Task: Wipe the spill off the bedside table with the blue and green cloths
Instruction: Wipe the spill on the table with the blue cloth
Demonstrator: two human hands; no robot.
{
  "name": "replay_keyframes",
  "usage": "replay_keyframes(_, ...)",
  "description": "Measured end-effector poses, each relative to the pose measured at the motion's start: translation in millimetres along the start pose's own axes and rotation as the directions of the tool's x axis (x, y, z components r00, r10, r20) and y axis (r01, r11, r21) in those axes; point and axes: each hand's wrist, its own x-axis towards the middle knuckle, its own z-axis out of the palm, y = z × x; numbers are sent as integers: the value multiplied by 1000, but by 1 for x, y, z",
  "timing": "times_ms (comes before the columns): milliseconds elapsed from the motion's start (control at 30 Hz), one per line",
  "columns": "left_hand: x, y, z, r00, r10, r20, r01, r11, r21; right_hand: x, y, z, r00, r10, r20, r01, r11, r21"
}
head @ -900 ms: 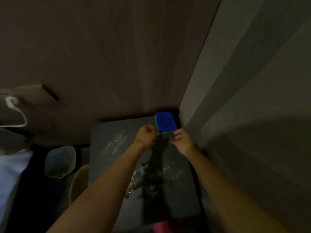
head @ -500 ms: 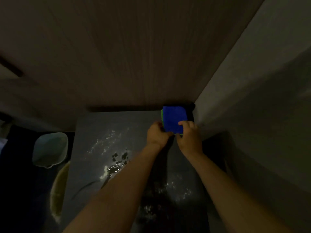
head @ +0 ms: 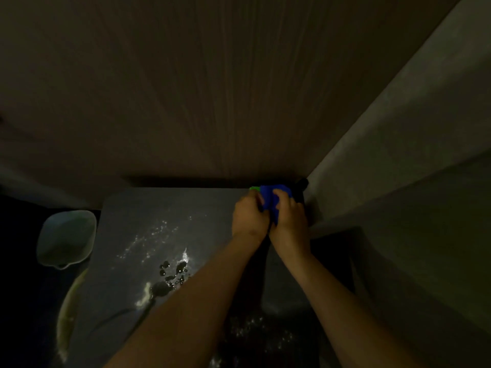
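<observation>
Gripping is noted in the head view: left hand [head: 248, 217] and right hand [head: 291, 216] both curl round the blue cloth [head: 273, 193] at the surface's [head: 159, 208] far right corner, green cloth [head: 254, 188] edging its left side, apparently to lift both. The spill [head: 170, 274] lies unwiped, well apart.

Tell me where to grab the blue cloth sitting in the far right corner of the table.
Grip its near edge, coming from the front. The blue cloth sits tucked into the corner, with a wood panel behind it and a wall to its right, so those sides look blocked. The left hand and right hand hold it this way, side by side.
</observation>
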Motion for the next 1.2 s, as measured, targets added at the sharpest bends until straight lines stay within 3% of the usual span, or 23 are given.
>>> replay_keyframes(67, -4, -2, 1, 996, 88, 19, -87, 995, -47, 3, -1, -6, 998, 20, -52, -18, 999, 34)
replay_keyframes(133, -11, -2, 1, 980, 190, 54, -184, 977, -103, 6, -1, -14, 993, -21, -117, 16, 999, -38)
replay_keyframes(233, -17, 1, 2, 965, 246, 85, -228, 956, -183, 12, 0, -25, 992, -100, -83, 93, 992, -89)
replay_keyframes(367, -22, 8, -8, 946, 313, 83, -289, 931, -221, 19, 0, -42, 987, -150, -49, 153, 987, 58)
replay_keyframes(500, -28, 13, -38, 940, 326, 103, -280, 907, -314, 14, -8, -54, 993, -121, 13, 116, 972, 206)
replay_keyframes(600, -32, 6, -73, 939, 308, 156, -232, 897, -376, 8, -27, -55, 989, -98, 113, 33, 880, 473)
replay_keyframes(667, -33, -5, -100, 946, 269, 179, -173, 890, -422, 6, -42, -49, 971, -97, 219, -48, 818, 573)
replay_keyframes(767, -39, -26, -144, 977, 89, 194, 27, 850, -526, 2, -70, -28, 941, -107, 321, -96, 825, 557)
replay_keyframes(867, -48, -59, -178, 942, -201, 268, 334, 629, -702, -12, -106, 0, 962, -100, 253, -70, 809, 583)
replay_keyframes(933, -53, -78, -196, 915, -274, 295, 397, 487, -778, -22, -129, 20, 966, -75, 247, -97, 783, 615)
replay_keyframes(967, -55, -87, -205, 916, -305, 262, 385, 478, -790, -27, -139, 30, 967, -66, 246, -104, 779, 618)
replay_keyframes(1067, -52, -109, -227, 929, -360, 80, 299, 605, -738, -40, -163, 62, 968, -20, 249, -127, 818, 561)
replay_keyframes(1133, -47, -124, -237, 947, -323, -1, 241, 710, -661, -47, -177, 82, 963, 34, 267, -169, 848, 502)
replay_keyframes(1200, -42, -138, -247, 965, -245, -98, 170, 863, -476, -52, -189, 99, 958, 81, 273, -203, 868, 452)
